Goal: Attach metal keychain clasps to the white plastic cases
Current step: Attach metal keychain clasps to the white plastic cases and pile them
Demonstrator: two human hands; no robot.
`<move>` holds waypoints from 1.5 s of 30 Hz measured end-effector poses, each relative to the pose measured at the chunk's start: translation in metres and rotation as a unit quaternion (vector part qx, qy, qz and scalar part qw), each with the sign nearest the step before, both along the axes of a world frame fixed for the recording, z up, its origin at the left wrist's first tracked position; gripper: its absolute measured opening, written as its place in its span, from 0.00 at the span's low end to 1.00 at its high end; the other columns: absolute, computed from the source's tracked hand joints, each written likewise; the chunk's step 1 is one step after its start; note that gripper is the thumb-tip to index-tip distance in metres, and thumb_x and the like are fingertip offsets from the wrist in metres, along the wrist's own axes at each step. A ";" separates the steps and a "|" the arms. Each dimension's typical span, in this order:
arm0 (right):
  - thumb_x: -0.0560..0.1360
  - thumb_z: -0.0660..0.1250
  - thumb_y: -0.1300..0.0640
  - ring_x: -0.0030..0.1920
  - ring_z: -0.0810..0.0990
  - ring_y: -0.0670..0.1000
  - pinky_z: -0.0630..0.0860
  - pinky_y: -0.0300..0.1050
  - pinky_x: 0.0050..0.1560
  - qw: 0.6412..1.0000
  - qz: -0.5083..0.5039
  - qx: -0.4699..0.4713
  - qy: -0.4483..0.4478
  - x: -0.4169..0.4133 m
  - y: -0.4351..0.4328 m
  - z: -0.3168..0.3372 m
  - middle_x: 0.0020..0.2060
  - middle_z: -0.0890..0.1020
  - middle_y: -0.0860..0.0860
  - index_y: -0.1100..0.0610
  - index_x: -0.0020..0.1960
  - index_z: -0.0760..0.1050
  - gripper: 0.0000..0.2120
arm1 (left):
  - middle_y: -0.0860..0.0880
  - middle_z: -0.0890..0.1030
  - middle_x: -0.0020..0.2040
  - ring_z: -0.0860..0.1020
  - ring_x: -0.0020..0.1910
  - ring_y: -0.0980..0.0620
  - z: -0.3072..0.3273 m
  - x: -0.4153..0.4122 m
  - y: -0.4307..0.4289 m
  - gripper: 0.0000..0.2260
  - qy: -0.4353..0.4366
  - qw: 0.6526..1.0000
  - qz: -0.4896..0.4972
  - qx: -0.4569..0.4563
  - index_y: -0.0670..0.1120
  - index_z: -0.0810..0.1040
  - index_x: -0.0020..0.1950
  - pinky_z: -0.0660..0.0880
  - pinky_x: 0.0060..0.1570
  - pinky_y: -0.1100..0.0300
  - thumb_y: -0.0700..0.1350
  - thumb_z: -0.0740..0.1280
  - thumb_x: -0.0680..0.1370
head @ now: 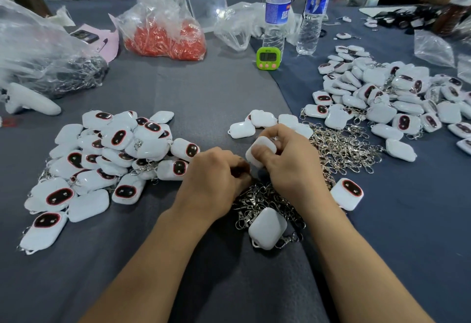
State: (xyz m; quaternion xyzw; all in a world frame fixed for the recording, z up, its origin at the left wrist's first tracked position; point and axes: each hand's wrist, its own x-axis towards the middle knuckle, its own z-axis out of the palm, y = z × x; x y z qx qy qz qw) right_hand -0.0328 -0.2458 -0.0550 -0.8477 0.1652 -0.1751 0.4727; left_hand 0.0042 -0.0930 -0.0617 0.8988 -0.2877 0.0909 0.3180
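My right hand point(288, 164) clamped round white case point(262, 150), just above clasp pile point(341, 149). Left hand point(216, 177) right beside, fingers curled, can't tell if I'm pinching anything. 1 loose case point(267, 228) between wrists.

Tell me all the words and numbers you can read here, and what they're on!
No text here is clear enough to quote.
Water bottle nearer the timer: blue label, white characters too blurred to read.
Other water bottle: blue label, print too small to read.
Green timer: screen digits too faint to read.
White cases: dark red-rimmed ovals, no words seen.
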 end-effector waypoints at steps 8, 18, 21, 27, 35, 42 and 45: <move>0.76 0.72 0.56 0.40 0.79 0.52 0.75 0.46 0.42 0.999 0.035 -0.009 0.016 0.000 0.000 0.003 0.38 0.82 0.49 0.50 0.48 0.77 0.05 | 0.60 0.80 0.34 0.75 0.35 0.64 0.001 0.003 0.003 0.08 0.062 0.997 -0.023 -0.033 0.57 0.88 0.48 0.65 0.38 0.76 0.47 0.77 0.71; 0.72 0.72 0.58 0.31 0.74 0.49 0.70 0.45 0.34 0.998 0.050 -0.016 0.017 0.001 -0.003 0.003 0.31 0.81 0.50 0.50 0.42 0.75 0.07 | 0.53 0.85 0.37 0.80 0.35 0.56 -0.002 -0.004 0.002 0.07 0.043 0.998 -0.007 -0.047 0.55 0.88 0.48 0.76 0.40 0.58 0.48 0.73 0.72; 0.71 0.71 0.59 0.36 0.80 0.57 0.78 0.53 0.39 0.999 0.046 -0.002 0.013 0.001 -0.003 0.003 0.33 0.83 0.54 0.50 0.43 0.75 0.06 | 0.52 0.85 0.35 0.79 0.33 0.55 -0.002 -0.005 0.002 0.05 0.023 0.998 0.011 -0.051 0.54 0.88 0.46 0.76 0.39 0.57 0.47 0.74 0.71; 0.69 0.71 0.57 0.37 0.80 0.59 0.80 0.59 0.41 0.999 0.032 -0.010 0.010 0.000 -0.005 0.003 0.33 0.82 0.54 0.51 0.43 0.75 0.05 | 0.51 0.84 0.35 0.77 0.35 0.52 -0.003 -0.007 -0.003 0.04 -0.023 1.000 0.015 -0.013 0.53 0.88 0.45 0.73 0.38 0.58 0.46 0.75 0.72; 0.70 0.71 0.57 0.38 0.81 0.62 0.80 0.60 0.43 0.999 0.032 -0.005 0.023 0.000 -0.008 0.002 0.36 0.82 0.56 0.51 0.43 0.75 0.05 | 0.51 0.85 0.36 0.78 0.34 0.53 0.001 -0.009 -0.003 0.03 -0.011 0.999 0.017 -0.030 0.52 0.88 0.44 0.74 0.39 0.60 0.46 0.76 0.72; 0.66 0.70 0.55 0.31 0.81 0.61 0.74 0.49 0.30 0.996 0.040 0.075 0.027 0.000 -0.004 0.005 0.31 0.83 0.58 0.53 0.42 0.74 0.07 | 0.52 0.82 0.31 0.75 0.33 0.51 0.001 -0.008 -0.002 0.02 -0.090 0.994 0.059 -0.015 0.51 0.86 0.37 0.70 0.34 0.57 0.47 0.78 0.70; 0.72 0.71 0.64 0.21 0.76 0.55 0.68 0.39 0.21 0.984 0.024 0.179 0.004 -0.001 -0.007 0.008 0.27 0.82 0.59 0.56 0.39 0.73 0.09 | 0.56 0.80 0.31 0.74 0.32 0.57 0.003 -0.008 -0.001 0.04 -0.062 0.994 0.050 -0.081 0.52 0.85 0.37 0.72 0.36 0.63 0.43 0.77 0.68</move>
